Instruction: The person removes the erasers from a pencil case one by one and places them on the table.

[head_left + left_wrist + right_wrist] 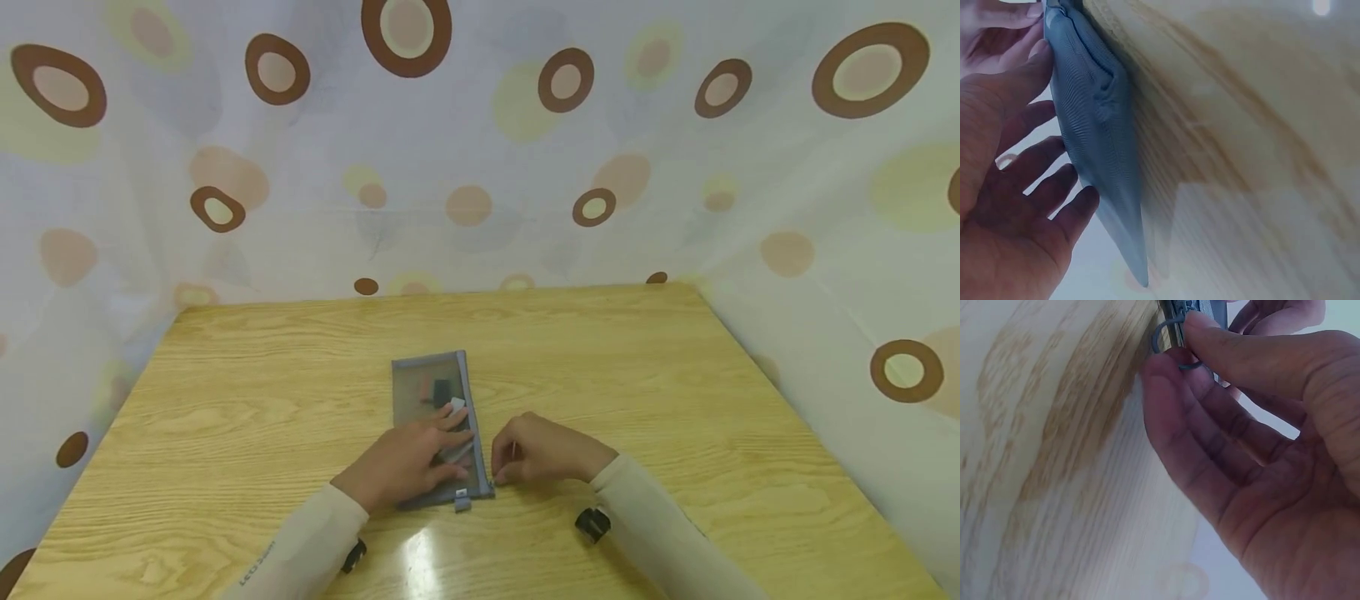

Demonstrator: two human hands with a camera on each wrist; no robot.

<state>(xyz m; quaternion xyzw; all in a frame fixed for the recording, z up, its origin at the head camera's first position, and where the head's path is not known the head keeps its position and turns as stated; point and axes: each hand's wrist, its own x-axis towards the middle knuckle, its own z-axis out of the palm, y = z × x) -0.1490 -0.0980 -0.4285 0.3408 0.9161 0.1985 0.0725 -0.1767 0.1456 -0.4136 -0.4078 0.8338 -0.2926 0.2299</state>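
matt cloth pouch (1100,125); glossy wood-grained tabletop (615,358)

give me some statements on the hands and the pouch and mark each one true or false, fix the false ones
1. The left hand rests on the pouch with its fingers spread. True.
2. The right hand pinches a small loop at a corner of the pouch. True.
3. The pouch is round. False: it is a long rectangle.
4. A dark item shows through the face of the pouch. True.
5. The pouch lies in the far left corner of the table. False: it lies near the middle of the table's width, short of the far edge.
6. Both sleeves are black. False: they are pale.
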